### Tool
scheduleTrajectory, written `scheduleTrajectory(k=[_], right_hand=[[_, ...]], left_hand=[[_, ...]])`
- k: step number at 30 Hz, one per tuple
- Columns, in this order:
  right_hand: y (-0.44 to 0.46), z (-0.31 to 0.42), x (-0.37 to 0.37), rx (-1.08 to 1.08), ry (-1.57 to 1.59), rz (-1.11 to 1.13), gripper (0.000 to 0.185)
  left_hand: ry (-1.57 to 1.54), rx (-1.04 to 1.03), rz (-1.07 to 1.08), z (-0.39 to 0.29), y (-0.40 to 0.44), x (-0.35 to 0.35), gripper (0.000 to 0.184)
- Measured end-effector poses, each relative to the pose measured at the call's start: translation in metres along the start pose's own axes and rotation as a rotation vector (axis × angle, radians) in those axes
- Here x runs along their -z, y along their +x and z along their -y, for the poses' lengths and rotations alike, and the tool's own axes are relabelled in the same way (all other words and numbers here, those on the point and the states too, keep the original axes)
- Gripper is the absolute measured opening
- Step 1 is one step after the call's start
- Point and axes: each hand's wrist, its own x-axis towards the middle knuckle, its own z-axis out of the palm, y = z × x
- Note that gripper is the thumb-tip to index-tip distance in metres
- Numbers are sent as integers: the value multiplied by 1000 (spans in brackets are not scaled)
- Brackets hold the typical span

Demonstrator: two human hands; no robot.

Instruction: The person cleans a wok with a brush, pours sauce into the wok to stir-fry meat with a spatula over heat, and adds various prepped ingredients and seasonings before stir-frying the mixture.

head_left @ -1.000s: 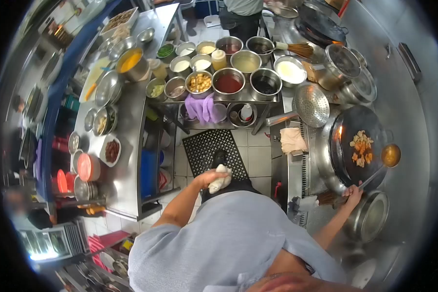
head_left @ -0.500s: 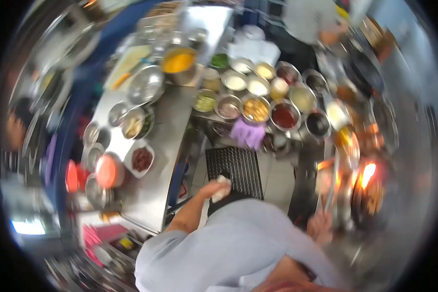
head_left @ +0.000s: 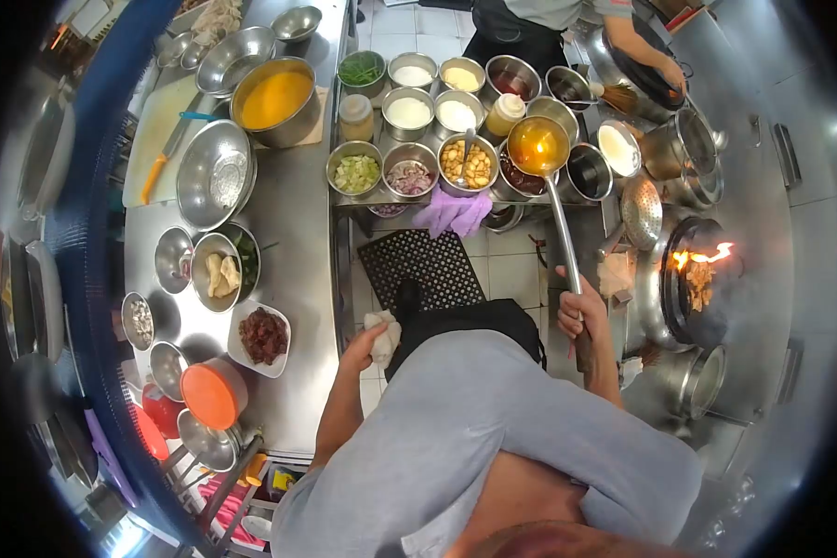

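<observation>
My right hand is wrapped round the handle of a long metal ladle. The ladle's bowl holds amber liquid and hangs over the rows of metal containers, beside a squeeze bottle. In my left hand is a crumpled white cloth, low beside my waist. To the right, a dark wok holds browned food pieces, with flames at its upper edge. Near the ladle stands a bowl of golden cubes.
A steel counter on the left carries metal bowls, a dish of dark red meat and an orange-handled knife. A perforated skimmer lies near the wok. Another person stands beyond the containers. A black mat covers some floor.
The view has turned toward the left counter. My right hand has brought the ladle from the wok to above the containers. Flames have appeared at the wok. The cloth is still in my left hand.
</observation>
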Motion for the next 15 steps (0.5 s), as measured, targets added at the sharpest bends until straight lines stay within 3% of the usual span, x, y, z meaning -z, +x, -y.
scheduleTrajectory(k=[1,3,4,7,12,15], right_hand=[[-1,1,-3,2,-8,-7,54],[-2,0,-9,-26,400,95,49],[-2,-1,-10,-25,393,93,49],[8,-7,-11,-30,625,132,46],[28,-9,13,-59,-9,-154,50],[46,-30,41,41,-501,-268,39]], left_hand=[[18,2,-15,1,4,1,45],[15,-7,-60,1,9,0,46],[13,-23,-118,1,10,0,48],[-24,-69,-48,9,23,13,49],[-34,-179,-106,9,19,3,40],[-7,-156,-106,19,29,13,50]])
